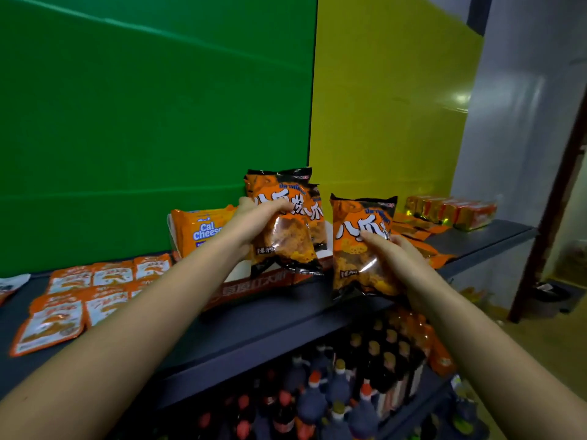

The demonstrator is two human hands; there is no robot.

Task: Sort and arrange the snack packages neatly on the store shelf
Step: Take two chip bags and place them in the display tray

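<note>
The left hand (254,225) grips an upright orange-and-black snack bag (286,246) above a dark shelf (254,322). Just beside it, the right hand (400,262) clasps a matching bag (354,274), fingers curled round it.

Open to me: the bare front strip of the shelf (270,323). Barred, left: flat orange packets (63,301). Barred, centre: carton (251,288), Cal Cheese packs (203,230) at its back. Barred, right: loose sachets (440,259), red boxes (460,211) beyond. Behind: wall panels (158,122).

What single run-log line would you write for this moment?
left hand: grips stacked bags | right hand: grips single bag | place: over shelf | phase: sorting
</note>
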